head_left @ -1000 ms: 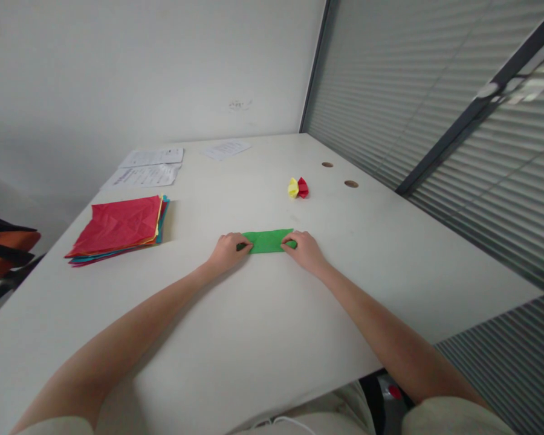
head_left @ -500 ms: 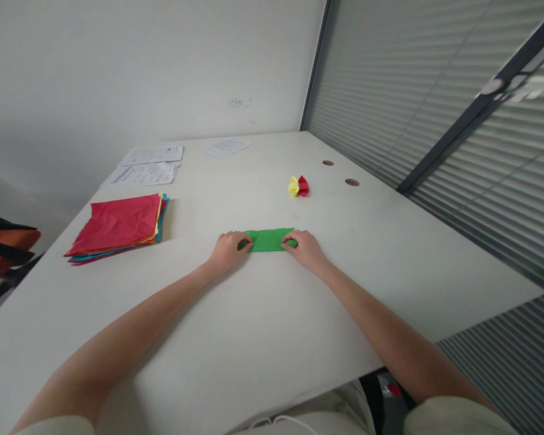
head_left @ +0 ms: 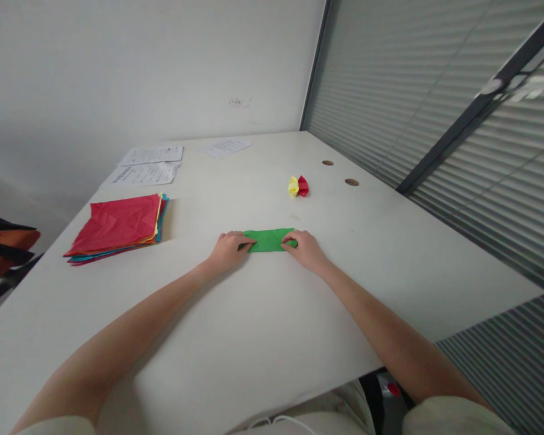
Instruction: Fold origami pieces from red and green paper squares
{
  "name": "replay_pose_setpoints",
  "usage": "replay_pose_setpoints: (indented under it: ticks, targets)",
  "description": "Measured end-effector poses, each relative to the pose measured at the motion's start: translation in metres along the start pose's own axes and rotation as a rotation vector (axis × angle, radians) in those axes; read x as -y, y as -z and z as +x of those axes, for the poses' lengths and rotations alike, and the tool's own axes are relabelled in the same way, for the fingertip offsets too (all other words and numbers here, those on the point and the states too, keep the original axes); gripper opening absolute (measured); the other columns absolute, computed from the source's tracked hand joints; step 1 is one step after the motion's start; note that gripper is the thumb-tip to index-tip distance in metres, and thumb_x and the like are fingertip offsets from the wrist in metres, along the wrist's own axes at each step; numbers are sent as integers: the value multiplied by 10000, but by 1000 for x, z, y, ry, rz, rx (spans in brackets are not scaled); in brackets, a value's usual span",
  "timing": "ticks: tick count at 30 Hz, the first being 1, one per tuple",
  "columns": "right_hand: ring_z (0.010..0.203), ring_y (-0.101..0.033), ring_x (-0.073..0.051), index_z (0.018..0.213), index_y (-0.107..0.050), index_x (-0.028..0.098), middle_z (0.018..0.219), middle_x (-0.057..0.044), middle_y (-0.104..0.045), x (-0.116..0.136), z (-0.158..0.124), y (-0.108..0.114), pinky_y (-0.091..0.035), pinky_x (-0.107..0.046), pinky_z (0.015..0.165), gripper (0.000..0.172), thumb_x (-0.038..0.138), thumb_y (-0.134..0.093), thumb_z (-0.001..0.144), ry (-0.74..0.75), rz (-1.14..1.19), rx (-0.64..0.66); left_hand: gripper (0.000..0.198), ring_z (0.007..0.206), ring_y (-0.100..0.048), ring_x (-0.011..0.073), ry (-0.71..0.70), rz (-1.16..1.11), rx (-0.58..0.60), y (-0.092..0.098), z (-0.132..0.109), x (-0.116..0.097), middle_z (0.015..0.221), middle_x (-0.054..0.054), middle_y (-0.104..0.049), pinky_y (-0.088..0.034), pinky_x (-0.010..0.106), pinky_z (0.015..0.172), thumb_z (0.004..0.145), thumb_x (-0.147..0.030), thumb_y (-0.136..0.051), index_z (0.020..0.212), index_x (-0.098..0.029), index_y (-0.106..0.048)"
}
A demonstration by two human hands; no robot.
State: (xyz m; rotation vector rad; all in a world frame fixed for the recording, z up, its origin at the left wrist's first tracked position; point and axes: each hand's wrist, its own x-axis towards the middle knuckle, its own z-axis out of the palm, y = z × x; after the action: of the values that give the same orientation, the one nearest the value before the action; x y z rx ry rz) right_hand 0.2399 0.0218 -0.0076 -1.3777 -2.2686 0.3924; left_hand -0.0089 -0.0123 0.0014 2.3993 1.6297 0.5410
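Note:
A strip of green paper (head_left: 269, 240), folded into a long rectangle, lies flat on the white table (head_left: 254, 326) in front of me. Its left end is gripped by my left hand (head_left: 230, 249), thumb lying along the near side of the paper. My right hand (head_left: 304, 249) pinches the right end between thumb and fingers. The ends of the strip are partly hidden by my hands. Beyond the strip, slightly right, sits a small folded paper piece (head_left: 303, 186), half yellow and half red.
On the left is a stack of coloured paper sheets (head_left: 122, 223), red on top. Printed papers (head_left: 145, 173) lie at the back left, with another sheet (head_left: 226, 147) beside them. Two round holes (head_left: 352, 182) pierce the table near the blinds (head_left: 435, 103) on the right.
My left thumb has stretched slightly to the right along the green paper. My right hand and everything else look the same.

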Motion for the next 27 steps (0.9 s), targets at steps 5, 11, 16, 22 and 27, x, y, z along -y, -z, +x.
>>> replay_pose_setpoints:
  ticks: [5,11,16,22,27]
  targets:
    - [856,-604,-215,846,-704,223,885,-45,-702,-2,1,-1,-455,-360,808,44,219,-676,812,-6,13,-3,260,854,-626,192,-7,-7,-10,-1,-1,1,897,56,-709,-463,315,812,901,-248,-519,1037,-267,-740]
    - [869,-601,-215,854,-706,223,896,-47,-703,-2,1,0,-455,-366,823,52,218,-674,814,1,28,11,259,858,-633,196,-13,-9,12,0,1,2,923,50,-715,-464,314,803,904,-239,-521,1044,-269,-737]
    - [881,-599,-221,853,-710,220,901,-49,-706,0,1,1,-454,-372,835,51,212,-673,818,-22,45,21,258,857,-632,195,-34,-35,18,0,2,5,939,53,-715,-468,323,817,905,-240,-527,1054,-271,-736]
    - [896,-606,-226,855,-714,222,917,-55,-707,2,1,2,-451,-381,854,56,214,-666,827,-31,37,19,249,874,-636,200,-15,-32,13,0,1,3,956,52,-722,-472,337,841,903,-241,-527,1027,-268,-741]
    - [887,-602,-228,866,-715,216,918,-56,-709,1,1,1,-453,-379,845,65,210,-660,832,-30,24,20,250,885,-633,204,3,-9,16,0,1,1,986,47,-722,-463,336,827,903,-248,-514,1014,-259,-737]
